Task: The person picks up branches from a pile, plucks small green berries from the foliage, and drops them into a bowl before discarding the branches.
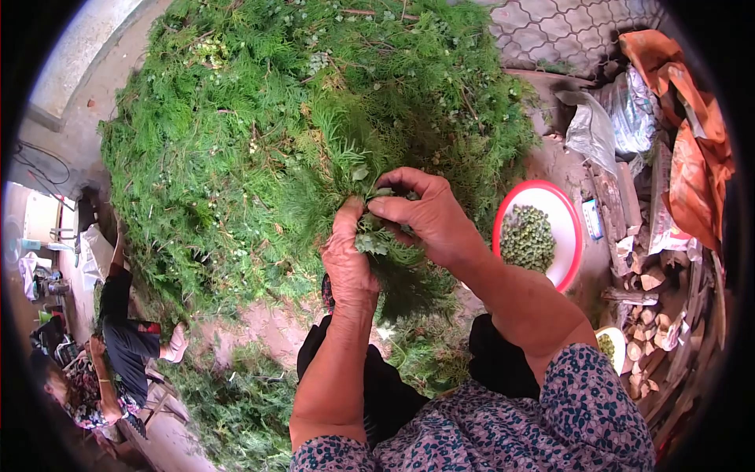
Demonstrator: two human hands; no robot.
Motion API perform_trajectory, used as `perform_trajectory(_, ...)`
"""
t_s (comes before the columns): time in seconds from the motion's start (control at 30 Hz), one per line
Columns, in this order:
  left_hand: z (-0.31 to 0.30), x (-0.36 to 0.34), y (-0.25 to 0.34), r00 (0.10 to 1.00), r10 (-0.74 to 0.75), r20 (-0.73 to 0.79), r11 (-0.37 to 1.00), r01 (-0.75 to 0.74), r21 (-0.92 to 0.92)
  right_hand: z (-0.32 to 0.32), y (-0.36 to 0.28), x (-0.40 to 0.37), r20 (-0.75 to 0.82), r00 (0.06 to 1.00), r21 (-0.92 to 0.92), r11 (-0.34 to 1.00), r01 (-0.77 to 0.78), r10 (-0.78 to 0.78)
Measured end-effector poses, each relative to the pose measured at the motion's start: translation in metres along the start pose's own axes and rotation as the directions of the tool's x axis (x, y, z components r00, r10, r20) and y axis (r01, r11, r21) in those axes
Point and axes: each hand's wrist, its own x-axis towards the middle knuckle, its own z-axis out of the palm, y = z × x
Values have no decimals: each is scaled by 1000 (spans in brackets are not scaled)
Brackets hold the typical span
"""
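Observation:
My left hand [350,256] is closed round a leafy cypress-like branch [405,283], holding it upright in front of me. Feathery green sprays stick out above and below the fist. Pale green cones [366,242] show on the branch beside my fingers. My right hand [429,208] meets the left one at the branch, thumb and fingers pinched on the green cones there; the fingertips are partly hidden by leaves. To the right stands a white basin with a red rim [580,228], holding many picked green cones [527,240].
A large heap of cut green branches [212,157] fills the ground ahead. More branches [236,409] lie at lower left, near a seated person [118,354]. At right are stacked firewood [645,338], an orange sheet [692,141], plastic sacks [629,110] and a smaller bowl [619,350].

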Motion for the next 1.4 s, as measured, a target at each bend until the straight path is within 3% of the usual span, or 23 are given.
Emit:
perform_trajectory(0.03,-3,2,0,995,-78,57,994,82,-72,-1,2,1,45,997,133,989,-62,57)
perform_trajectory(0.07,-6,4,1,995,-78,56,994,82,-72,-2,3,3,45,997,134,989,-62,57)
perform_trajectory(0.13,-10,6,4,964,-166,206,977,189,-98,-3,5,4,93,994,161,984,-70,56)
perform_trajectory(0.27,4,-4,17,961,-103,256,988,128,-83,-1,-1,3,111,994,131,991,-1,-14)
perform_trajectory(0.33,19,-12,20,993,-71,92,986,84,-146,0,-8,0,62,993,-171,979,113,-104)
perform_trajectory(0.43,-5,9,4,991,-74,115,997,78,-28,-1,-10,0,100,981,-289,939,188,-166)
perform_trajectory(0.47,3,0,12,972,-149,183,983,166,-78,-3,-7,1,98,981,-288,939,189,-167)
perform_trajectory(0.53,-3,9,7,966,-173,192,976,194,-97,-9,-1,3,145,989,33,999,5,-9)
perform_trajectory(0.57,-4,13,7,960,-196,199,968,222,-119,-9,-1,3,144,990,33,999,5,-10)
perform_trajectory(0.63,-4,13,9,947,-220,233,941,269,-205,-10,-1,4,200,977,317,938,-138,76)
perform_trajectory(0.7,16,-9,28,926,-88,368,953,186,-239,-13,-2,6,213,975,341,931,-132,60)
perform_trajectory(0.73,-8,15,14,893,-29,449,944,171,-281,-16,-3,7,226,973,364,923,-127,45)
perform_trajectory(0.83,-6,15,13,914,6,405,963,104,-248,-27,2,13,227,968,505,837,-211,107)
perform_trajectory(1.03,-13,18,7,860,-95,501,974,184,-131,-17,0,9,182,979,299,944,-140,88)
perform_trajectory(1.1,-10,17,6,912,-139,386,984,170,-48,-17,1,8,184,981,238,965,-111,68)
perform_trajectory(1.23,-9,15,7,896,-164,412,983,185,-12,-19,4,8,181,983,73,996,-43,29)
perform_trajectory(1.3,-4,9,9,925,-173,339,982,187,-9,-15,0,5,167,986,38,999,-34,27)
perform_trajectory(1.37,-3,5,10,927,-176,332,981,193,-17,-4,-5,-1,-32,995,-3,996,-94,93)
perform_trajectory(1.4,-3,4,10,929,-178,324,980,197,-26,-5,-5,-1,-31,995,-3,996,-94,94)
